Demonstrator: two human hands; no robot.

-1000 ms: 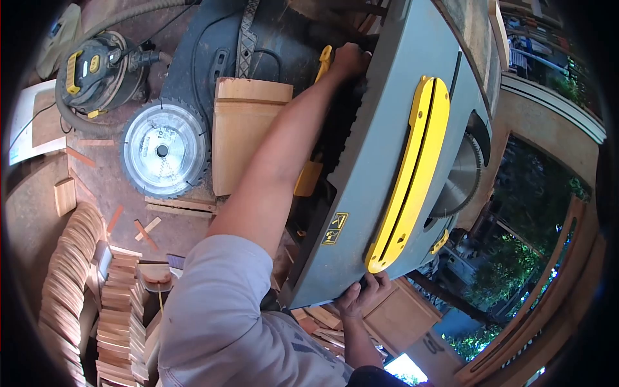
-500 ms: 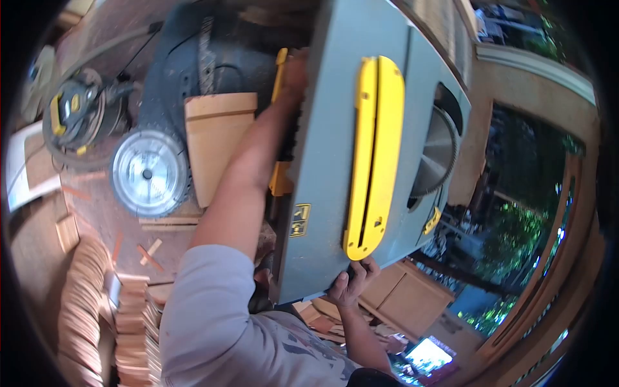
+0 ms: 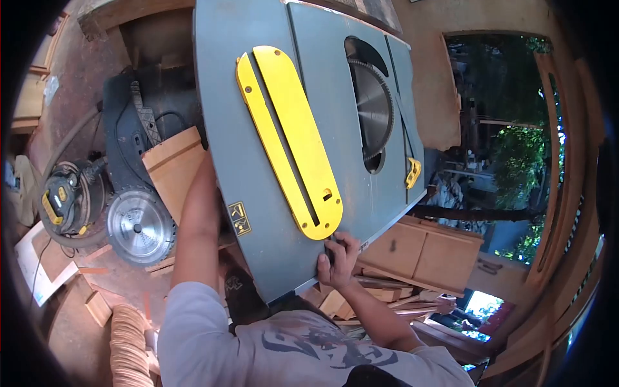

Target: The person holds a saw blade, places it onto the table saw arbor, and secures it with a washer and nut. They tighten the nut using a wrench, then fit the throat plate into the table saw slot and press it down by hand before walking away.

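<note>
A table saw's grey top fills the middle of the view. Its toothed circular blade stands in an open slot. Lying on the surface beside the slot is a long yellow throat plate with a narrow slit. By the near end of this plate, my right hand has its fingers curled around a small dark thing that I cannot make out. My left arm reaches down along the saw's left side, and the hand itself is hidden behind the tabletop edge.
Left of the saw lie a loose saw blade, a wooden board and a yellow-and-black power tool with a hose. Stacked wooden pieces stand at lower left. A wooden cabinet is at right.
My view has turned, so the saw appears shifted left and tilted. My left hand, partly visible before at the saw's side, is now hidden. My right hand stays near the throat plate's end.
</note>
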